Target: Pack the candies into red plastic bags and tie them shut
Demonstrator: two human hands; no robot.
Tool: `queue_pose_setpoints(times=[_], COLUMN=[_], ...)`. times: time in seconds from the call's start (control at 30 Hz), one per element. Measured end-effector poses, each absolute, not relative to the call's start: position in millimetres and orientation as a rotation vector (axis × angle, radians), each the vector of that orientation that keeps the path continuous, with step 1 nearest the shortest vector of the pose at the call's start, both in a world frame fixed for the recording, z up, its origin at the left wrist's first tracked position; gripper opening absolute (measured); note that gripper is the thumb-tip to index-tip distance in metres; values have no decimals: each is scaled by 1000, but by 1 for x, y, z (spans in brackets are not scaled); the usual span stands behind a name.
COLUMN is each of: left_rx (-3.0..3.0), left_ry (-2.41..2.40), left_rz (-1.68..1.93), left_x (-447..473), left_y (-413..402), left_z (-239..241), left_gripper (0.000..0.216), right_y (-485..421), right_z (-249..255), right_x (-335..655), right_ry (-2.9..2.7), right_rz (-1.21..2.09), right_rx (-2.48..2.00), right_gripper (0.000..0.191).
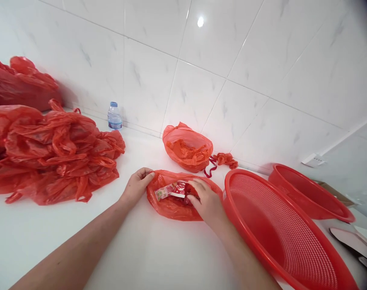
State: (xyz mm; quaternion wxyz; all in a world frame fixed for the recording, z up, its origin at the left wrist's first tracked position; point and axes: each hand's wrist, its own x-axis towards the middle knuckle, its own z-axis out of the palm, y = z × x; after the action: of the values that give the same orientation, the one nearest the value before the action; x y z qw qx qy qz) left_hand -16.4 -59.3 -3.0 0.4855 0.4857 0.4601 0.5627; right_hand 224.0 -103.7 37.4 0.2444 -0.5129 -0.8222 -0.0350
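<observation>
A red plastic bag point(171, 211) lies with its mouth spread on the white table. My left hand point(138, 185) pinches the left edge of its rim between thumb and fingers. Inside the bag, my right hand point(207, 201) has its fingers curled over a red snack packet point(181, 187) with white lettering. A pink and pale patterned wrapper point(163, 192) lies beside that packet, to its left. The right fingertips partly cover the red packet, and what lies beneath is hidden.
Piled red bags point(53, 149) fill the left side. A small water bottle point(114, 117) stands near the tiled wall. Another open red bag point(188, 151) and a dark red ribbon point(211, 167) are behind. Red baskets point(292, 225) crowd the right, near my right forearm.
</observation>
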Motion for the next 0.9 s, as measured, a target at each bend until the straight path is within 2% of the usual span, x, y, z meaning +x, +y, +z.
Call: queue_pose_setpoints(times=[0.1,0.27,0.37,0.47,0.57,0.73,0.9], left_rx=[1167,1165,1203,1219,1211,1213,1268], left_ry=[1158,1166,1190,1237,1285,1404,1486], left_rz=[1361,1335,1313,1272,1238,1151,1109], left_x=[-15,-15,-15,-15,-14,-15,-16], left_y=[-60,-60,-60,-60,-61,-61,-61], left_z=[1,0,-1,2,4,5,3], left_gripper=[29,26,26,28,32,31,29], right_y=[-101,-98,-93,-89,-92,-111,-132], right_z=[25,2,-2,-2,-2,5,27], right_x=[242,272,288,300,297,265,256], right_ry=[-2092,-2029,-2037,-1994,-1979,-2080,-1819], right_rz=[-118,-217,-163,-250,-380,-404,-771], right_rx=[-1447,-1512,-1487,-1477,-1514,-1505,-1534], right_gripper=[30,28,28,28,25,24,32])
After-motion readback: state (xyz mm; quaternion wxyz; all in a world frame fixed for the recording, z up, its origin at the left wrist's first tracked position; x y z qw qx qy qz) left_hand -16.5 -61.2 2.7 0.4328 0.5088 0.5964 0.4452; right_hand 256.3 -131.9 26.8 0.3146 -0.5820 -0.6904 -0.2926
